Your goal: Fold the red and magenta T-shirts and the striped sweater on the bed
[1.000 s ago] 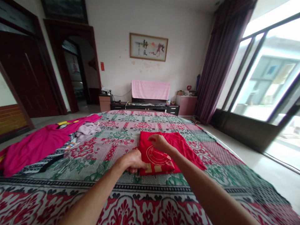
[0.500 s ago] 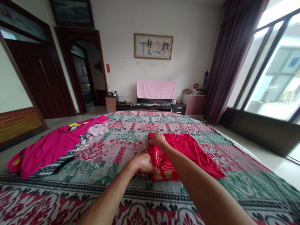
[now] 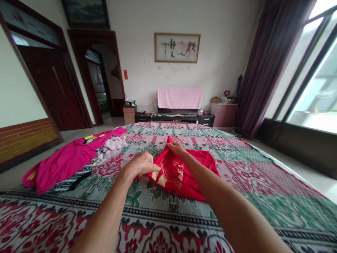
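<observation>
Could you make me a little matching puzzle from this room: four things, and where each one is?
1. red cloth
2. pink towel
3. framed calligraphy
4. purple curtain

A. beside the window
B. on the pale wall
C. held by the left hand and right hand
D. draped above the black cabinet

Pairs: 1-C; 2-D; 3-B; 4-A.

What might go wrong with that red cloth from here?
Two possible risks. The left hand and right hand each grip the red cloth along its left side, so if one slips, that side might drop crooked. The part to the right lies loose and rumpled on the bedspread, so a pull could bunch it up or leave creases.
</observation>
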Demonstrator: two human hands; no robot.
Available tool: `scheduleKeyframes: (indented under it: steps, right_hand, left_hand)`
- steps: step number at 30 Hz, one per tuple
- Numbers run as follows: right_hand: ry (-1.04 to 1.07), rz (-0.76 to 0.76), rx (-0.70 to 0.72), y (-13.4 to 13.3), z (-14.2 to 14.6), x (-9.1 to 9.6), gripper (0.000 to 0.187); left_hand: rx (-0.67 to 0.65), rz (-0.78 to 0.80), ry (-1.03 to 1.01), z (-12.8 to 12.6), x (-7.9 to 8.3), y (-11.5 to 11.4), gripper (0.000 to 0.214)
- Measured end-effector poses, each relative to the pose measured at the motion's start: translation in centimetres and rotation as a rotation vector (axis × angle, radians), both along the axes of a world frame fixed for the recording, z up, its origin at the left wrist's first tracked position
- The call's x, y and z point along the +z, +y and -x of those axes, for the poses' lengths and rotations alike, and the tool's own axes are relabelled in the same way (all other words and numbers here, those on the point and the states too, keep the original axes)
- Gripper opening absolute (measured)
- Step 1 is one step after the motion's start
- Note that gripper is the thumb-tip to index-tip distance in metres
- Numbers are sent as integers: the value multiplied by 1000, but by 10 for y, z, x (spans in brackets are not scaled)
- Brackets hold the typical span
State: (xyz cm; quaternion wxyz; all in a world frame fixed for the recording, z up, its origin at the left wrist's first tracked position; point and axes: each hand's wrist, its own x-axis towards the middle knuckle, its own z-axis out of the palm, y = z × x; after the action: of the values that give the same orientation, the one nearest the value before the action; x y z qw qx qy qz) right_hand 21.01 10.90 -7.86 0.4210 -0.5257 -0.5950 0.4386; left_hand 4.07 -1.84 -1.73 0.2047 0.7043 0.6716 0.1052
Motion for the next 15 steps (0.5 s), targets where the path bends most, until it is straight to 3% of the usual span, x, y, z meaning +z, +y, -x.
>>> scheduleKeyframes:
  steps: [4,9,12,15]
  right_hand:
    - [201,26,61,0,-31,17,20]
    - [328,66,118,-13,-92,33,20]
    - [430,111,113,-22,-129,27,18]
    - [453,124,10,-31,-157,11,16]
  left_hand:
    - [-167,-207,-269,-28,12,-9,20]
    - [-349,-201,-528,-77,10,-15,19]
    - [-402,-169,-577,-105,0,-13,20]
    - [-408,-154,-593,-130,-15,-11,19]
